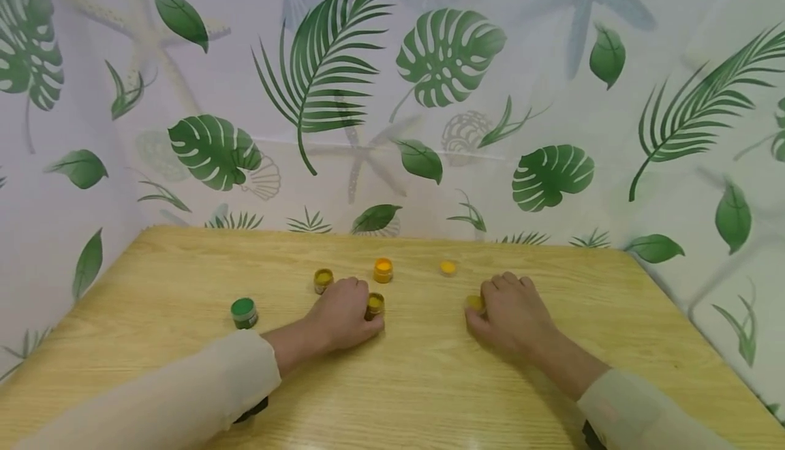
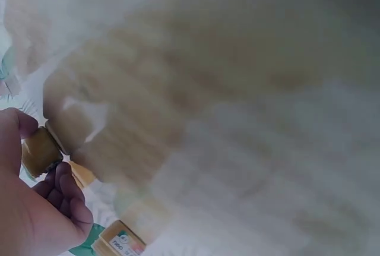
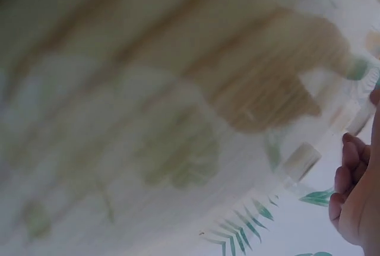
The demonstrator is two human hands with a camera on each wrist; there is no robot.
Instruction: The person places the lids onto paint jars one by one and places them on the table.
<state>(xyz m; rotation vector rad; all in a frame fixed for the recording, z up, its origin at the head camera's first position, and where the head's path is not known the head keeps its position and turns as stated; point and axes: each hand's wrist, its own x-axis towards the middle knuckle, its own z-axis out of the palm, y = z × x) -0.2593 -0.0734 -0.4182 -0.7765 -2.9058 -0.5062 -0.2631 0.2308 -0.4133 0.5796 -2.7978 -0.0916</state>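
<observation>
My left hand [image 1: 345, 313] pinches a small jar of olive-yellow paint [image 1: 375, 303] between thumb and fingers. In the left wrist view that jar [image 2: 41, 152] sits between the fingertips, and part of it is hidden. Beside the knuckles stands a second olive-yellow jar [image 1: 323, 280]. On the right of the table, my right hand [image 1: 512, 310] holds a flat yellow round piece [image 1: 474, 303], mostly covered by thumb and fingers. A similar yellow-topped piece [image 1: 448, 268], lower than the jars, lies beyond that hand.
An orange paint jar [image 1: 383, 270] stands behind the left hand. To the left is a green jar [image 1: 244, 313]. A wooden table [image 1: 429, 388] carries everything, and a leaf-patterned sheet [image 1: 368, 184] rises along its back and sides.
</observation>
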